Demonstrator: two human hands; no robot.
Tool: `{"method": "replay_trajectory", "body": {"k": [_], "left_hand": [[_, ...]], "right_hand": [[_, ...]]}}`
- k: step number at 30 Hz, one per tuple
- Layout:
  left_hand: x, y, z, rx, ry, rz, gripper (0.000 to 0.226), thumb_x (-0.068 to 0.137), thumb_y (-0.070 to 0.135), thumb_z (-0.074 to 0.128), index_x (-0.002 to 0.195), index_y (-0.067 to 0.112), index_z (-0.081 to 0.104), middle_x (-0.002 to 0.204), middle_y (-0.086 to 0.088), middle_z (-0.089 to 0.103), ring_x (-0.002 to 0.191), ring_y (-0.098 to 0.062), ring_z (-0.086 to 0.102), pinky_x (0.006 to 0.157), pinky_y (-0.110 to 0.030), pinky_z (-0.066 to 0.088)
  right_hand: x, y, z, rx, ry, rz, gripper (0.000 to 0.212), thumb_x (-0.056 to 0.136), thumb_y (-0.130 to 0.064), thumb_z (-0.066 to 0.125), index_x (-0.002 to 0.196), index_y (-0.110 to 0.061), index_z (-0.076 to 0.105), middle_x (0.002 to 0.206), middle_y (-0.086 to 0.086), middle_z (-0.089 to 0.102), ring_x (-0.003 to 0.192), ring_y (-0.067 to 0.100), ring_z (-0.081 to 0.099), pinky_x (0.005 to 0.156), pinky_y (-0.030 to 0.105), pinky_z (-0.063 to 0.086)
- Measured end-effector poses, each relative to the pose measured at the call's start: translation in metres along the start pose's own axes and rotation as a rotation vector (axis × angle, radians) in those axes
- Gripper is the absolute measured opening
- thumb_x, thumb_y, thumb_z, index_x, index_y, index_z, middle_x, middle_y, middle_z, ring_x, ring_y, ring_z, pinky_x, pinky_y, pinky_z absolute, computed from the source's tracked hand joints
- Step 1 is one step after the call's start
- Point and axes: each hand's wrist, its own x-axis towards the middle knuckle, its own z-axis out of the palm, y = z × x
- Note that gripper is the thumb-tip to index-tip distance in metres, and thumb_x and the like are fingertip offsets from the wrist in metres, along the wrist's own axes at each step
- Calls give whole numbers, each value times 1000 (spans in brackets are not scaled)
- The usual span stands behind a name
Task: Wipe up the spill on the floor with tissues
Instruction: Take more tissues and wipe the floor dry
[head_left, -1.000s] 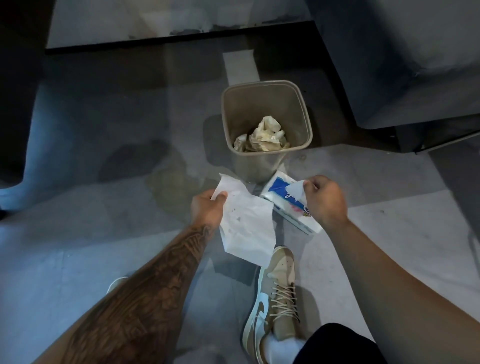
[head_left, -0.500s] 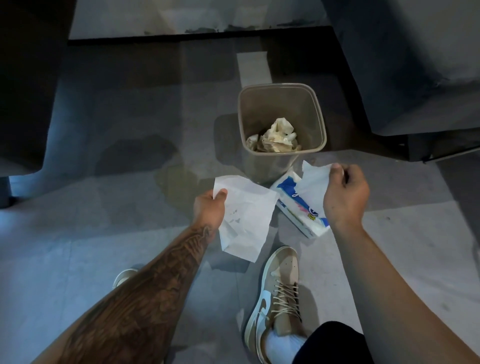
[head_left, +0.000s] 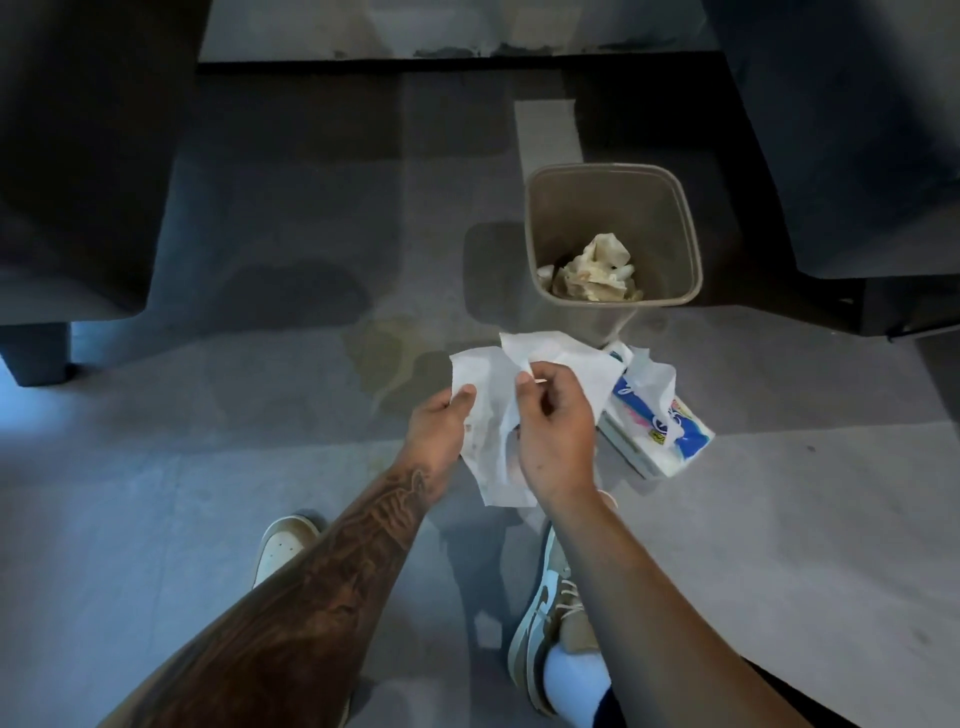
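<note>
Tissues (head_left: 493, 384) overlap above floor (head_left: 208, 493): left grip (head_left: 436, 431) pinches one, right grip (head_left: 556, 431) pinches other. Spill (head_left: 384, 358) just far-left; tissue pack (head_left: 660, 431) right, beside bin (head_left: 613, 176).

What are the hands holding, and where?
Left hand pinches one white paper tissue by its upper edge; right hand pinches a second white paper tissue near its top edge.
</note>
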Motion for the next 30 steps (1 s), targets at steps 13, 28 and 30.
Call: {"method": "replay_trajectory", "body": {"k": [13,28,30], "left_hand": [[-31,27,-83,-54,27,-3,29,95,33,62,96,6,71,100,-15,74,84,-26,73,80,-36,57],[47,59,-147,-86,121,-25,29,97,23,61,118,2,64,113,-16,72,104,-39,69,91,-57,54],[69,61,-149,-87,177,16,24,98,19,60,116,4,66,110,-13,72,99,-35,69,87,-51,57]], "right_hand": [[-46,-27,67,-327,-604,27,32,86,-30,63,118,-31,64,94,-7,69,88,10,65,89,36,54],[67,37,100,1,-548,449,27,83,-20,73,109,-18,67,107,1,74,100,25,70,83,36,55],[83,41,120,-29,-475,358,25,81,-12,73,105,-16,67,101,0,73,90,22,71,83,37,57]]}}
